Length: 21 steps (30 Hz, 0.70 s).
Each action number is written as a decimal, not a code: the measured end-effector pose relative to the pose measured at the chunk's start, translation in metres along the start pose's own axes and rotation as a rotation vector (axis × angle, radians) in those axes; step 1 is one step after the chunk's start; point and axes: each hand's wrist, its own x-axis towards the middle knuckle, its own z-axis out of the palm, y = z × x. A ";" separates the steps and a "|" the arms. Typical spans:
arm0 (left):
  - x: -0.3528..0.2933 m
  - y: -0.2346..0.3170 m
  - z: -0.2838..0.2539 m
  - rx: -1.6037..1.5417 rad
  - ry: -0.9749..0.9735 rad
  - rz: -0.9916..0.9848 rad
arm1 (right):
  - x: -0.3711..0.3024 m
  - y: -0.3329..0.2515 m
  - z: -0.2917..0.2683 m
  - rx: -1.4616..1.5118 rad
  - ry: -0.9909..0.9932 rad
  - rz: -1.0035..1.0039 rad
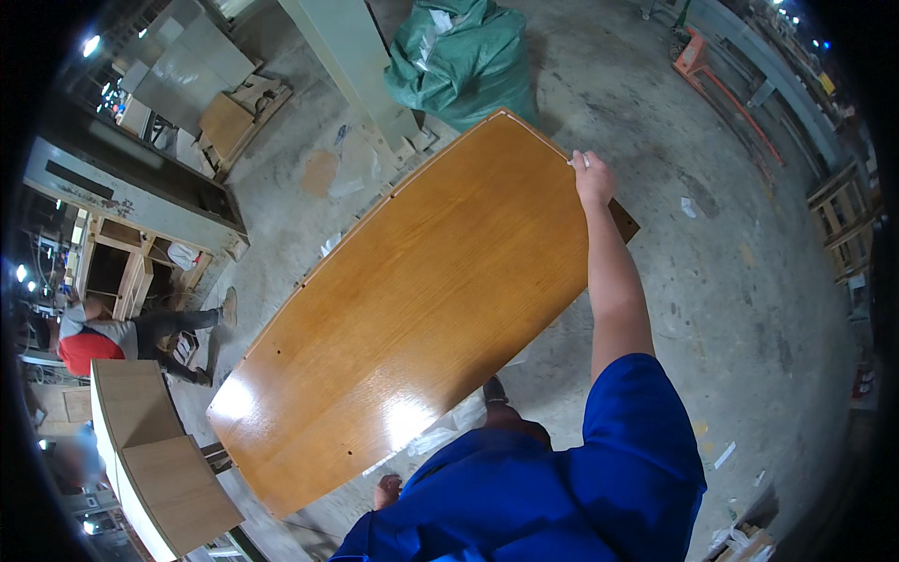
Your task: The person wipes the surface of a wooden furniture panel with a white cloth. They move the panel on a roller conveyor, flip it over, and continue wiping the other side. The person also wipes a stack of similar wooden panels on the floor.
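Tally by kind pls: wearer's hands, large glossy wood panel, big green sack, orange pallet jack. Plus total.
Hands: 2 (left hand, right hand)
Large glossy panel: 1
Green sack: 1
Orange pallet jack: 1
Total: 5

A glossy brown board (pixel 421 290), bowed along one long edge, is laid roughly flat above the concrete floor (pixel 730 309).

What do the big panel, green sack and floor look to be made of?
Big panel: wood or wood veneer, can't tell which; visible grain, glossy varnish-like finish with bright reflections.
Green sack: probably woven plastic, slight sheen; crumpled, loose folds.
Floor: likely bare concrete, dull; grey, mottled and stained.
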 end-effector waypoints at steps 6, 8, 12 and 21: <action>-0.007 -0.004 0.000 -0.062 0.035 -0.018 | -0.001 0.000 -0.009 0.022 -0.057 0.041; -0.008 -0.005 0.001 0.067 0.062 -0.041 | -0.006 0.005 -0.013 0.035 -0.052 0.056; -0.003 -0.003 0.009 0.181 0.087 0.028 | -0.014 0.033 -0.028 0.024 0.009 0.053; 0.008 -0.008 0.009 0.273 0.048 0.009 | -0.038 0.104 -0.073 -0.090 0.126 0.053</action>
